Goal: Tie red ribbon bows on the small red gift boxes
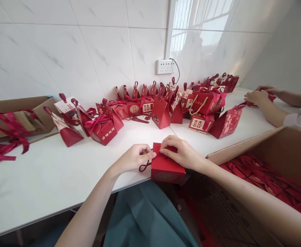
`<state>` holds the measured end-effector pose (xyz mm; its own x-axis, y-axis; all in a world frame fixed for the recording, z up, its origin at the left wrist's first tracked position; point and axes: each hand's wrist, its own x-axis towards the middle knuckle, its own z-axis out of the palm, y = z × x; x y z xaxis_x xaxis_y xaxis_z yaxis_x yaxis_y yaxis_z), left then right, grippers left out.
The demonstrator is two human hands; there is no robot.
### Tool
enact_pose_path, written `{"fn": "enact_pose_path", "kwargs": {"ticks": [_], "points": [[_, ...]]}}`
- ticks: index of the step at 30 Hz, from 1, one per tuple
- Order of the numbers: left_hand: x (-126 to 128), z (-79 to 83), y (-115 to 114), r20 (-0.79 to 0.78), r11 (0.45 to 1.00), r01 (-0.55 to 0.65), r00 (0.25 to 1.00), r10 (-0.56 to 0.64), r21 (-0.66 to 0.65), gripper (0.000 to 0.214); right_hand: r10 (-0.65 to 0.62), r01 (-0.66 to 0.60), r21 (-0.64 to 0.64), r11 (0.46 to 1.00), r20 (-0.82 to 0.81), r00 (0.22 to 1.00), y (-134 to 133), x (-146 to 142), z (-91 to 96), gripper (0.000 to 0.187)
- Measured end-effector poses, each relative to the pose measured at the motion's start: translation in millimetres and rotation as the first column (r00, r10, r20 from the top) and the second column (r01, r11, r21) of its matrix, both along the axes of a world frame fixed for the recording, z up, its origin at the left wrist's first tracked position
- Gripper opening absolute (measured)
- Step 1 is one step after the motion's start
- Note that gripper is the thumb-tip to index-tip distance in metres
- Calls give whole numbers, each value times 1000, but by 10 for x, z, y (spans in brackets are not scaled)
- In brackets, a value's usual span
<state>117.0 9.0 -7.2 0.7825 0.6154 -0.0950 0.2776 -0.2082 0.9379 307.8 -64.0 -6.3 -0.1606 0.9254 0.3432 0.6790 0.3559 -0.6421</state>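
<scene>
At the table's front edge sits a red gift box [167, 167], with a round pattern on the side facing me. A dark red cord [144, 167] loops out from its left side onto the white surface. My left hand [136, 157] is closed in a pinch at the box's left upper edge, thumb tip against it, close to the cord. Over the top of the box, my right hand [180, 151] is closed with thumb and fingertips pressed together on the lid. Whatever lies between those fingertips is hidden.
Several finished-looking red candy boxes [104, 132] stand along the white table [62, 178]. At left, a cardboard box [46, 115] and red ribbons [8, 137] lie. A large carton [245, 142] holding red pieces stands at right. Another person's hands [259, 96] hold a red box beyond it.
</scene>
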Motion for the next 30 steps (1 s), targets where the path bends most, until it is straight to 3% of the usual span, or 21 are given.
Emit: {"fn": "enact_pose_path", "kwargs": {"ticks": [8, 13, 16, 19, 23, 30], "points": [[75, 53, -72, -16, 994, -98, 995, 98, -57, 28, 23, -25, 54, 998, 36, 999, 30, -2, -15, 10], [78, 45, -92, -20, 993, -114, 993, 114, -8, 34, -158, 150, 122, 981, 59, 986, -90, 197, 102, 17], [50, 69, -102, -56, 994, -105, 993, 103, -29, 33, -242, 246, -24, 969, 109, 964, -228, 317, 117, 27], [33, 113, -102, -62, 996, -85, 994, 87, 31, 33, -210, 226, -152, 962, 117, 971, -332, 343, 60, 26], [17, 187, -63, -79, 982, -74, 993, 89, 175, 35, -212, 221, -105, 970, 93, 973, -340, 284, -5, 20], [-28, 228, 47, -157, 989, 52, 987, -29, 142, 37, -193, 194, 0, 981, 130, 973, -196, 215, 29, 5]]}}
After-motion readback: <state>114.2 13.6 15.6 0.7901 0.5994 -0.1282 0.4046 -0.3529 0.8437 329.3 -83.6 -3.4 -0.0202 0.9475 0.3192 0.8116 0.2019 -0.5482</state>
